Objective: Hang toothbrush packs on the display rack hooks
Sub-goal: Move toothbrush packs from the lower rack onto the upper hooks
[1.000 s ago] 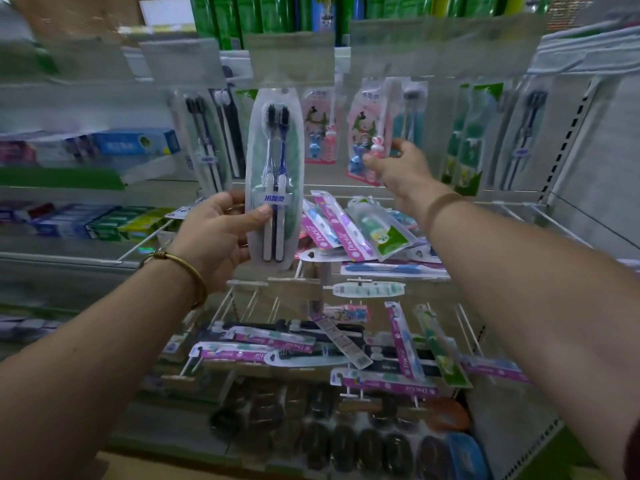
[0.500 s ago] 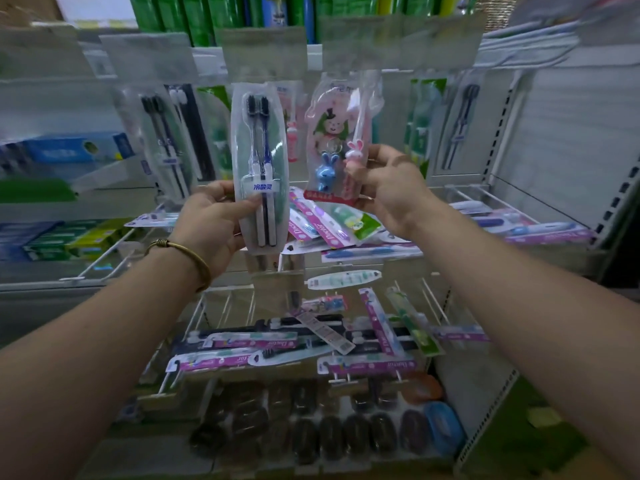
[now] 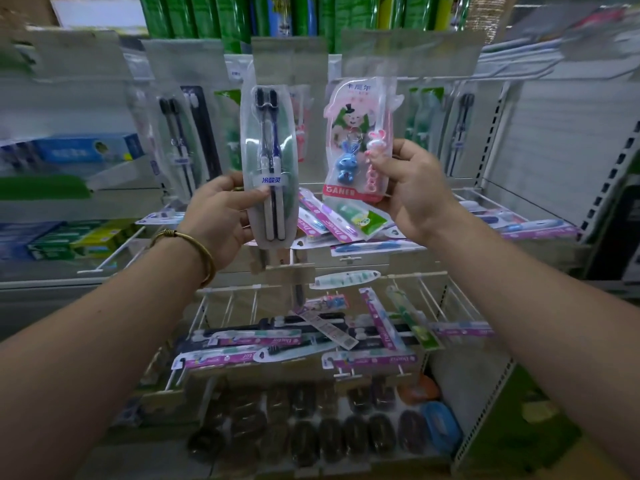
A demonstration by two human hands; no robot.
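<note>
My left hand [image 3: 220, 216] grips a clear pack with two dark toothbrushes [image 3: 270, 164], held upright in front of the rack. My right hand [image 3: 414, 188] holds a pink children's toothbrush pack [image 3: 356, 140] with a blue rabbit charm, upright, at about the same height and a little apart from the first pack. Behind both packs, more toothbrush packs [image 3: 180, 140] hang on the display rack hooks in a row. Price tag holders [image 3: 289, 60] cover the hook tips above the packs.
Loose toothbrush packs [image 3: 339, 223] lie in a heap on the wire shelf behind my hands, and more packs [image 3: 277, 344] on the hooks below. Dark soap cases [image 3: 332, 441] fill the bottom shelf. Toothpaste boxes [image 3: 62, 237] sit on the left shelves. A white slotted upright [image 3: 609, 174] stands right.
My right hand has pulled the pink children's pack off the back row and brought it forward beside the dark toothbrush pack. My left hand has kept its pack upright, shifting slightly.
</note>
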